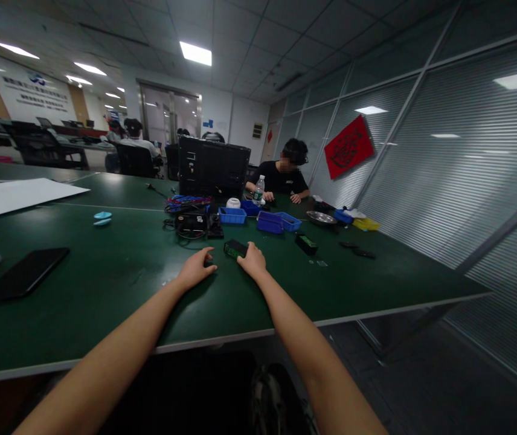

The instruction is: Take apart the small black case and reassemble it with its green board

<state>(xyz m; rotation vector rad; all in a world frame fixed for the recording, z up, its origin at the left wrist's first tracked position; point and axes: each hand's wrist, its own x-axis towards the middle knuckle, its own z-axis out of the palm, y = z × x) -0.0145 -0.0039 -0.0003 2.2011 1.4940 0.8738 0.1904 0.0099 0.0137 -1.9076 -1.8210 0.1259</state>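
Note:
Both my arms reach forward over a dark green table (104,284). My right hand (252,260) rests on the table with its fingers curled on the near end of a small black and green flat part (235,248). My left hand (196,268) lies on the table just left of it, fingers loosely bent, one finger stretched toward the part; it holds nothing that I can see. A second similar black part (306,243) lies further right.
Blue bins (232,215) (270,222), a cable bundle (188,203), a black device (191,225), a metal bowl (321,219) and a black case (213,167) stand beyond. A phone (22,273) lies at left. A person (283,175) sits at the far side. The table edge is near me.

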